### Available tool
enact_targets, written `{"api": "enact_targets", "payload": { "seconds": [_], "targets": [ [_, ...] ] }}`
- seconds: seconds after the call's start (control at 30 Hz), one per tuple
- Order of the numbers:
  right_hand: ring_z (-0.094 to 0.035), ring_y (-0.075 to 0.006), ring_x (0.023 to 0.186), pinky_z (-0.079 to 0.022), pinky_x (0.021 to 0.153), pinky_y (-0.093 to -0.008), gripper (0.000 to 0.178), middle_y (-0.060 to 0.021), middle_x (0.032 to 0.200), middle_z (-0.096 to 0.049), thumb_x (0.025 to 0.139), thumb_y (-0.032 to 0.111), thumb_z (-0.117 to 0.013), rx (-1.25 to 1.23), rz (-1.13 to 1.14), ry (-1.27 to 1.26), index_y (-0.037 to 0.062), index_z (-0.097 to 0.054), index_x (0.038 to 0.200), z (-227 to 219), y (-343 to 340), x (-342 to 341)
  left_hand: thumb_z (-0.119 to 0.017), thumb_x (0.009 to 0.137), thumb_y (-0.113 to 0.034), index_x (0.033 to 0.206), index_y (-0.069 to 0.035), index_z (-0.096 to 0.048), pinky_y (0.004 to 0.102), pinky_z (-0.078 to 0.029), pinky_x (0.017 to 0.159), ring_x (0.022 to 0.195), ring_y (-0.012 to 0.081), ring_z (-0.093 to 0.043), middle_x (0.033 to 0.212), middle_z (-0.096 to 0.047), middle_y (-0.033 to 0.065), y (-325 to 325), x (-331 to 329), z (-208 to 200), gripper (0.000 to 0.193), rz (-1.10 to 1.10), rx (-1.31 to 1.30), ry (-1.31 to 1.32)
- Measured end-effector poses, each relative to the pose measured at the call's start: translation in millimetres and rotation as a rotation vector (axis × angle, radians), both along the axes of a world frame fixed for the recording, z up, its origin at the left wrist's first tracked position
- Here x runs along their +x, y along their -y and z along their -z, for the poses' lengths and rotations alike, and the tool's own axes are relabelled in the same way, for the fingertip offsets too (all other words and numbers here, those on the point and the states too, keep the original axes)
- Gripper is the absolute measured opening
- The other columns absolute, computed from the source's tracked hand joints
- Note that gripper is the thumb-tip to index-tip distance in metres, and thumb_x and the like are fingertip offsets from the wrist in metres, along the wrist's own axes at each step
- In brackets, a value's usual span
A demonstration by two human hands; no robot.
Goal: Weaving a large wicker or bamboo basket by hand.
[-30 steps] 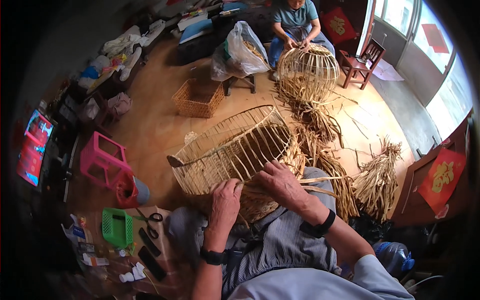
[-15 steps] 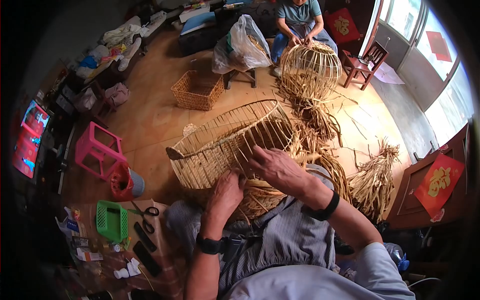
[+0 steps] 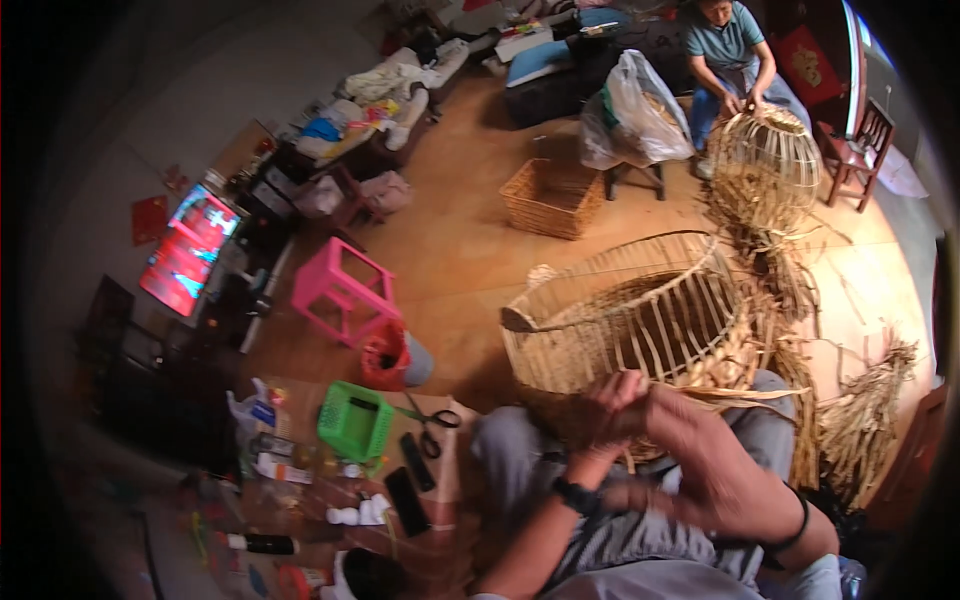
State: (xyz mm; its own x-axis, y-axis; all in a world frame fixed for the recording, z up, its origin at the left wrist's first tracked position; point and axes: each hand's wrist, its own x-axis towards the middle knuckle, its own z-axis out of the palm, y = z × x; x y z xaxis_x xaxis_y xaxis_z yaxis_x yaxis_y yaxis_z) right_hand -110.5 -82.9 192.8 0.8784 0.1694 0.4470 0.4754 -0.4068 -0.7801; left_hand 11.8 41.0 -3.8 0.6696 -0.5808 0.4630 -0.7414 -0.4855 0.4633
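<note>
The tan floor (image 3: 440, 250) ran back to a co-worker (image 3: 725, 50), who bent over a rounded ribbed frame (image 3: 768, 165). Across my knees tilted the large basket (image 3: 630, 335), woven low down, its upper ribs bare. My left hand (image 3: 605, 405) was curled at its near side; my right hand (image 3: 695, 445), blurred, crossed close beside it. I could not tell whether either gripped anything.

With neither hand plainly bracing it, the basket could have rolled off my lap. The loose strands (image 3: 745, 397) jutted past its right end and, I judged, could catch on my arm and pull the weave slack; the thin ribs might bend if I leaned on them.

My own hands hid part of the near wall. Dry stalks (image 3: 795, 375) crowded the right end, with another bundle (image 3: 870, 425) farther right. On the left, the surface (image 3: 455, 480) bore scissors (image 3: 430, 442) and a green tray (image 3: 350, 438), while a pink stool (image 3: 312, 285) and a red-lined bin (image 3: 376, 375) stood beyond, clear of the basket.
</note>
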Motion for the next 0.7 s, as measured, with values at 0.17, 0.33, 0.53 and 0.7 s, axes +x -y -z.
{"api": "enact_targets", "payload": {
  "seconds": [0.17, 0.33, 0.53, 0.7],
  "targets": [
    [-0.059, -0.0268, 0.111, -0.055, 0.097, -0.035, 0.072, -0.0107, 0.121, -0.058, 0.099, 0.043, -0.068, 0.543, -0.713, 0.154, 0.0012, -0.045, 0.152, -38, -56, -25, -0.057, 0.102, -0.021, 0.099, -0.01, -0.06, 0.0456, -0.052, 0.07, 0.082, 0.0353, -0.065, 0.088, -0.063, 0.0129, 20, -9, 4, 0.012, -0.044, -0.089, 0.107],
    [-0.058, -0.0341, 0.103, -0.05, 0.088, -0.0416, 0.038, -0.0202, 0.114, -0.057, 0.093, 0.0, -0.057, 0.971, -0.737, 0.18, -0.0052, -0.054, 0.13, -61, -83, -19, -0.053, 0.103, -0.02, 0.098, -0.006, -0.056, 0.046, -0.051, 0.075, 0.083, 0.0365, -0.062, 0.087, -0.058, 0.0158, 14, -2, 6, 0.015, -0.044, -0.054, 0.092],
    [-0.058, -0.03, 0.099, -0.049, 0.086, -0.0394, 0.03, -0.0179, 0.109, -0.059, 0.089, -0.005, -0.06, 0.949, -0.918, -0.114, -0.0047, -0.058, 0.119, -76, -79, -12, -0.057, 0.095, -0.019, 0.096, -0.008, -0.059, 0.0515, -0.047, 0.068, 0.077, 0.0403, -0.059, 0.083, -0.058, 0.0179, 21, 2, 17, 0.011, -0.032, -0.098, 0.087],
    [-0.06, -0.0257, 0.097, -0.049, 0.084, -0.0371, 0.016, -0.0139, 0.103, -0.06, 0.1, 0.003, -0.056, 0.871, -0.911, -0.113, -0.0037, -0.059, 0.115, -58, -75, -7, -0.06, 0.095, -0.019, 0.092, -0.008, -0.062, 0.0515, -0.048, 0.065, 0.072, 0.039, -0.06, 0.078, -0.059, 0.0161, -8, 19, 31, 0.011, -0.093, -0.041, 0.187]
  ]
}}
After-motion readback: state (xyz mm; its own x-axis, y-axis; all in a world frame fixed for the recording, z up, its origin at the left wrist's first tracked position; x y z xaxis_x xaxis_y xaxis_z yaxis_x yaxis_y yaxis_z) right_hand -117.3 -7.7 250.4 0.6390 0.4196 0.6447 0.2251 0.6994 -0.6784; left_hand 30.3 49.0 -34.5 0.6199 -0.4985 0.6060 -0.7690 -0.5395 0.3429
